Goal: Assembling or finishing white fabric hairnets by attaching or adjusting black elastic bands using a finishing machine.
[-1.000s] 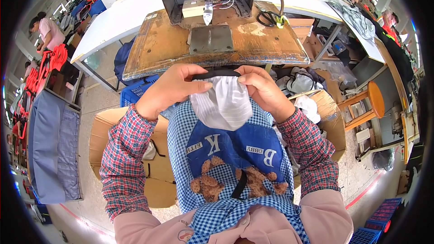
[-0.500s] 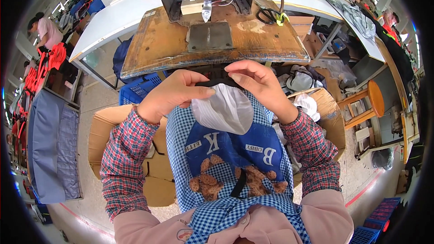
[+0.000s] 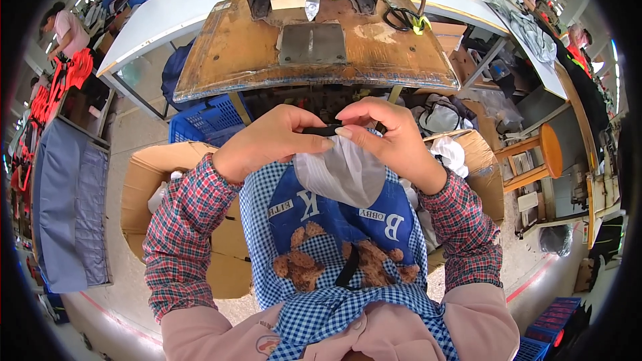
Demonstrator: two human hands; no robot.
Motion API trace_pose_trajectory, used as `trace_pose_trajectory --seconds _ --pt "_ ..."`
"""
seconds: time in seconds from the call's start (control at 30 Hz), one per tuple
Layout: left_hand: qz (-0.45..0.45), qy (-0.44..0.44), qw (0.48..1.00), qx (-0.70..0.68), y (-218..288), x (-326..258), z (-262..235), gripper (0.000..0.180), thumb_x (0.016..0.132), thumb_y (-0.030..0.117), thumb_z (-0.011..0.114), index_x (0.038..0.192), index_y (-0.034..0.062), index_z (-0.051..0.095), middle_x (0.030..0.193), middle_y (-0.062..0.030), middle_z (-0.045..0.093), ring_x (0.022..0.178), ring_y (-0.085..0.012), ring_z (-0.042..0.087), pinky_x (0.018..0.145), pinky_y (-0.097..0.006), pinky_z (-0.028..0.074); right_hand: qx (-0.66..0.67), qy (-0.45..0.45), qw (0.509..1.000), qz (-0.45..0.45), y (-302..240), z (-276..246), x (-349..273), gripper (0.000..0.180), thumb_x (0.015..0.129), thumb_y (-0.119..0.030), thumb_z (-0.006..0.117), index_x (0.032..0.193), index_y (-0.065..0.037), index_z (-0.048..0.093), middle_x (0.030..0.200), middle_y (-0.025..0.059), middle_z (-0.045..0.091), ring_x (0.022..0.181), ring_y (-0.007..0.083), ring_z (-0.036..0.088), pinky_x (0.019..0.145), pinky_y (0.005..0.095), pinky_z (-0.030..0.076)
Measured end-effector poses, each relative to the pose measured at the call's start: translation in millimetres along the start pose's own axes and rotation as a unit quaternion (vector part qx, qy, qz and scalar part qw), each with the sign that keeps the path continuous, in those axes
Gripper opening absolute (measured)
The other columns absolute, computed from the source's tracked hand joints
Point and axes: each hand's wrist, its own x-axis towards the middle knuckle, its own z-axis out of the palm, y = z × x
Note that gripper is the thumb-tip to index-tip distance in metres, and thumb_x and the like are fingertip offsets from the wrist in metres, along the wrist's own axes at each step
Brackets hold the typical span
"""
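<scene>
Both hands together | left hand [image 3: 267, 144], right hand [image 3: 394, 137] pinch black strip [image 3: 324, 131] between them | grey cloth [image 3: 348, 174] hangs below

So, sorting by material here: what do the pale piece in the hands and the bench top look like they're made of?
The pale piece looks like thin, soft matte fabric: it hangs limp in a curve, faintly striped. The bench top looks like bare worn wood, brown, scuffed and stained.
</scene>
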Motion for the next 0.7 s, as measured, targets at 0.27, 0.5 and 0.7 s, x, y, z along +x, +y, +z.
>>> trace_pose_trajectory --seconds 0.27,0.5,0.7 --pt "-0.013 -0.002 1.000 -0.007 -1 -3 0 0.022 0.084 0.025 0.071 0.091 0.0050 0.068 0.067 0.0081 0.051 0.054 -0.0003 0.039 0.047 -0.017 0.030 -0.082 -0.001 0.997 -0.008 0 4 3 0.012 0.090 -0.010 0.063 0.088 0.000 0.055 0.076 0.0063 0.055 0.067 0.0155 0.054 0.060 0.0288 0.043" --pt "0.002 -0.001 1.000 0.010 3 -1 -2 0.025 0.083 0.029 0.072 0.084 0.0046 0.067 0.067 0.0073 0.052 0.056 -0.0011 0.042 0.049 -0.018 0.033 0.021 0.042 0.998 0.046 8 6 3 0.015 0.093 -0.013 0.061 0.090 -0.001 0.053 0.072 0.0036 0.049 0.064 0.0104 0.041 0.057 0.0253 0.038" --pt "0.082 0.033 0.996 0.009 -12 9 2 0.022 0.082 0.023 0.069 0.088 0.0021 0.065 0.076 0.0065 0.056 0.068 -0.0010 0.048 0.061 -0.019 0.039 -0.035 0.071 0.996 0.043 10 13 8 0.015 0.093 -0.013 0.062 0.089 -0.001 0.053 0.072 0.0043 0.052 0.061 0.0104 0.044 0.055 0.0261 0.039"
